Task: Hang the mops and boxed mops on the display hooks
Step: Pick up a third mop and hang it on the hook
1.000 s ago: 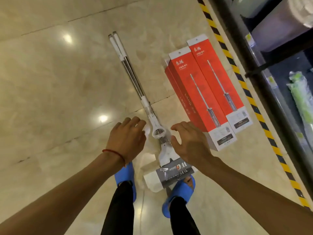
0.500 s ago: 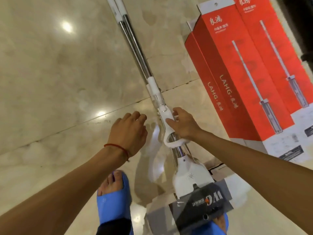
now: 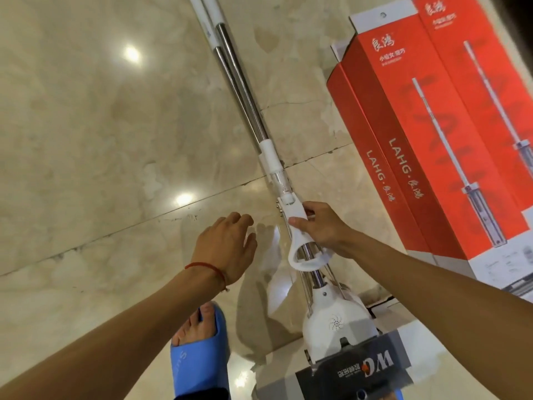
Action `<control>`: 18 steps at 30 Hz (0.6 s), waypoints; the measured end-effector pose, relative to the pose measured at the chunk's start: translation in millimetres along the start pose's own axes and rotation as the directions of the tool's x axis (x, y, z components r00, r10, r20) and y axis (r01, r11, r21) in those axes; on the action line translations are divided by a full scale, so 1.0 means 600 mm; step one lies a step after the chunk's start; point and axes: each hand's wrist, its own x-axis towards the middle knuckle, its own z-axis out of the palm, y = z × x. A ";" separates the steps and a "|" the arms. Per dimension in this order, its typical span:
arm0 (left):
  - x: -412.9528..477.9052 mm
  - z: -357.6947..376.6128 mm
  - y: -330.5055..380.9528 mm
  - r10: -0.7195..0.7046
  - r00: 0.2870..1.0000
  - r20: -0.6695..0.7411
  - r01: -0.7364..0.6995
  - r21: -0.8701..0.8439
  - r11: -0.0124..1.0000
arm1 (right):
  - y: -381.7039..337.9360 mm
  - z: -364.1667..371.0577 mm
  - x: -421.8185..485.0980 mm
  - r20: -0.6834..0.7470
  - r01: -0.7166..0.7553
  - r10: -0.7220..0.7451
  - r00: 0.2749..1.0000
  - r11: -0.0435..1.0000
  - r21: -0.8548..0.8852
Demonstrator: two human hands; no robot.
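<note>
2 mops (image 3: 245, 90) lie side by side on the marble floor (image 3: 86, 111), near the red boxed mops (image 3: 403, 140). The right hand (image 3: 320, 226) grips 1 mop's white wringer loop (image 3: 300, 235). The left hand (image 3: 227, 249) hovers beside it, loosely curled, empty. They look stiff, light and head-heavy, so I'd grip the steel shaft too.
</note>
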 end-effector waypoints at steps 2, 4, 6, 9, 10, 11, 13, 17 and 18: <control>0.006 -0.005 0.010 -0.097 0.995 0.035 0.103 -0.225 0.969 | 0.003 -0.004 -0.017 -0.007 0.031 -0.031 1.000 0.999 0.026; 0.014 -0.012 0.029 -0.188 0.978 0.086 0.206 -0.504 0.839 | 0.003 -0.013 -0.035 0.012 0.058 -0.059 0.998 0.997 0.050; 0.024 -0.031 0.054 -0.256 0.953 0.159 0.289 -0.721 0.630 | -0.004 -0.024 -0.060 0.028 0.064 -0.065 0.997 0.997 0.044; 0.043 -0.070 0.098 -0.273 0.936 0.222 0.317 -0.868 0.381 | -0.021 -0.041 -0.106 0.046 0.042 -0.043 0.998 0.999 0.027; 0.049 -0.082 0.115 -0.265 0.938 0.226 0.307 -0.894 0.326 | -0.026 -0.045 -0.120 0.054 0.041 -0.042 0.998 0.999 0.023; 0.053 -0.092 0.132 -0.251 0.943 0.216 0.286 -0.915 0.284 | -0.031 -0.050 -0.134 0.069 0.047 -0.048 0.996 0.999 0.014; 0.058 -0.108 0.163 -0.239 0.955 0.173 0.225 -0.951 0.213 | -0.036 -0.060 -0.155 0.105 0.064 -0.064 0.992 0.998 0.006; 0.043 -0.122 0.203 -0.285 0.945 0.160 0.206 -0.969 0.137 | -0.041 -0.093 -0.183 0.216 0.076 -0.068 0.974 0.997 -0.026; 0.034 -0.123 0.210 -0.277 0.949 0.150 0.203 -0.963 0.175 | -0.045 -0.102 -0.191 0.232 0.064 -0.062 0.971 0.998 -0.001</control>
